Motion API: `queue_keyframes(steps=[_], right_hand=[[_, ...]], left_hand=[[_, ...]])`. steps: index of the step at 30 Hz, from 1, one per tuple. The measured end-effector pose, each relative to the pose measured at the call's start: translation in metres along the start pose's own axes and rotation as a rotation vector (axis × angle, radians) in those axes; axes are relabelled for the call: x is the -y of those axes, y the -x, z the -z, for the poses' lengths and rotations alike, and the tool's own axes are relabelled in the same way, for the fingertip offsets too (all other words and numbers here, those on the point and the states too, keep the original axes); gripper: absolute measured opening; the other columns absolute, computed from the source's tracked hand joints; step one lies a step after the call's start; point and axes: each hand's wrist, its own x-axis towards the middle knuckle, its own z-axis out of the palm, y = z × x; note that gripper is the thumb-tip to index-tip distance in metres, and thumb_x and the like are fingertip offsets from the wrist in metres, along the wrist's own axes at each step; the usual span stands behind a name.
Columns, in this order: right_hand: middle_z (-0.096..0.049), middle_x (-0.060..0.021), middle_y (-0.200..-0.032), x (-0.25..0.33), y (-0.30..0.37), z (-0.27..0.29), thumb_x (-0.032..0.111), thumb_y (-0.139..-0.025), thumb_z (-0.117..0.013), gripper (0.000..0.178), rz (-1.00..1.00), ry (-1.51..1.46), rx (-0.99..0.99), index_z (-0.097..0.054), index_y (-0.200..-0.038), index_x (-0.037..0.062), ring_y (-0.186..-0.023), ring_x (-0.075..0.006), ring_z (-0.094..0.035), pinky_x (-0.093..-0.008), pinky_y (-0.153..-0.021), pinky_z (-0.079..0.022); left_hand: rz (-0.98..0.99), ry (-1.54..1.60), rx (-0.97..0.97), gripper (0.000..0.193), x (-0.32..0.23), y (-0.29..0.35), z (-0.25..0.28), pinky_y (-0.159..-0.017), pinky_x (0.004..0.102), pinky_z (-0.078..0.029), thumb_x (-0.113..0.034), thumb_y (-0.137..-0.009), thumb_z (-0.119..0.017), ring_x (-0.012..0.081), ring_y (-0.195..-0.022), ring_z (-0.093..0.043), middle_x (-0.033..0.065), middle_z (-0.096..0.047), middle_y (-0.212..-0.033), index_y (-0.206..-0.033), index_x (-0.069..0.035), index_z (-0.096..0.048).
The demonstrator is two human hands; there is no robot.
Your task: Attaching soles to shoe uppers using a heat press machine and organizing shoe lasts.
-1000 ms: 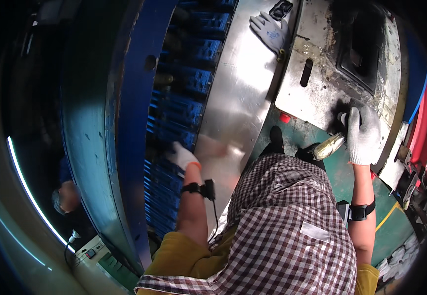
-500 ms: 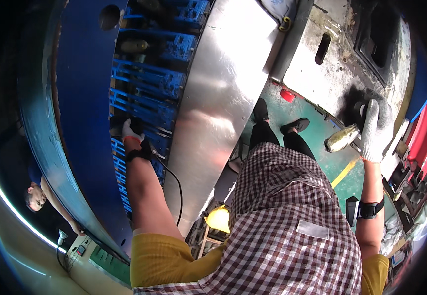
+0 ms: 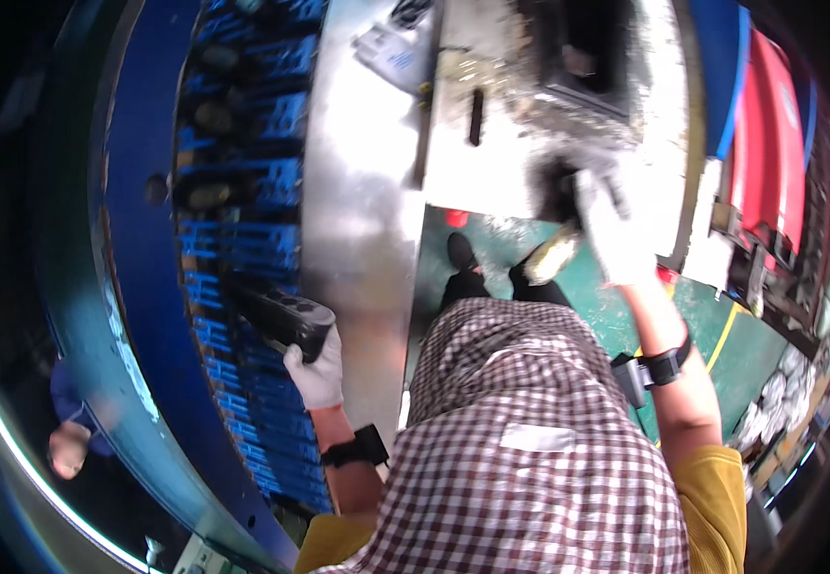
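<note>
My left hand (image 3: pixel 318 371), in a pale glove, grips the near end of a black shoe-shaped piece (image 3: pixel 286 320); its thumb lies along the side. The piece's far end reaches over the blue slatted rack (image 3: pixel 247 244). My right hand (image 3: pixel 611 220), also gloved and smeared by motion, is by the worn pale machine top (image 3: pixel 501 172). Against its left side is a yellowish, shoe-last-like block (image 3: pixel 555 256) with a dark blurred part above; it appears held in the hand. How the fingers close round it is hard to see.
Several rounded dark pieces sit in the rack's far slots. A shiny metal ledge (image 3: pixel 353 201) runs between rack and machine, with a grey packet (image 3: pixel 394 57) at its far end. Red panels (image 3: pixel 767 124) stand at right. Across the blue machine at far left is another person (image 3: pixel 75 440).
My left hand has come out of the rack towards me, with the black piece now showing in it. My right hand and the yellowish block appear further left in the picture; the view has turned.
</note>
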Motion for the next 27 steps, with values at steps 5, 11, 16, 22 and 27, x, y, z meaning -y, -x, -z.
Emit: queue_keyframes(steps=[5, 11, 16, 22, 27], right_hand=[[-0.058, -0.0222, -0.139, 0.07, -0.003, -0.026, 0.029, -0.091, -0.073, 0.057, 0.019, -0.468, 0.423, -0.057, -0.139, 0.0031, -0.135, -0.0387, -0.052, -0.0444, -0.115, -0.04], [-0.045, -0.0208, -0.157, 0.057, -0.014, -0.029, 0.022, -0.089, -0.074, 0.085, -0.321, -0.979, 0.216, -0.031, -0.16, -0.0012, -0.141, -0.0281, -0.047, -0.0352, -0.118, -0.036], [-0.058, -0.0196, -0.145, 0.001, -0.07, 0.014, 0.019, -0.087, -0.071, 0.076, -0.43, -0.968, -0.135, -0.043, -0.155, 0.0001, -0.125, -0.0236, -0.06, -0.0338, -0.109, -0.046], [-0.048, -0.0303, -0.148, -0.076, -0.142, 0.002, 0.044, -0.078, -0.073, 0.076, -0.382, 0.067, -0.308, -0.055, -0.15, 0.0247, -0.133, -0.044, -0.054, -0.0467, -0.11, -0.047], [-0.052, -0.0225, -0.135, -0.089, -0.143, -0.029, 0.046, -0.078, -0.076, 0.07, -0.426, 0.48, -0.16, -0.057, -0.144, 0.0345, -0.112, -0.0448, -0.063, -0.0499, -0.091, -0.057]], left_hand=[[0.266, -0.224, 0.449, 0.083, 0.047, 0.004, -0.124, -0.118, 0.0482, -0.042, -0.024, -0.076, -0.073, 0.0283, -0.137, -0.054, 0.0111, -0.056, -0.149, -0.152, -0.007, -0.046], [0.196, -0.788, 0.937, 0.08, 0.083, -0.013, -0.28, -0.114, 0.0413, -0.044, -0.027, -0.088, -0.069, 0.0274, -0.135, -0.053, 0.0145, -0.051, -0.149, -0.155, 0.0, -0.034], [-0.339, -1.094, 0.824, 0.079, 0.093, 0.008, -0.366, -0.108, 0.0368, -0.048, -0.001, -0.091, -0.068, 0.0299, -0.136, -0.053, 0.0229, -0.047, -0.153, -0.159, 0.001, -0.029], [-1.007, -0.825, 0.89, 0.071, 0.056, 0.034, -0.419, -0.115, 0.0422, -0.045, -0.003, -0.093, -0.067, 0.0313, -0.135, -0.056, 0.0207, -0.053, -0.149, -0.157, -0.002, -0.035], [-1.332, -0.769, 0.973, 0.059, 0.046, 0.045, -0.471, -0.116, 0.0442, -0.045, -0.014, -0.1, -0.065, 0.0334, -0.132, -0.059, 0.0226, -0.057, -0.142, -0.15, 0.004, -0.041]])
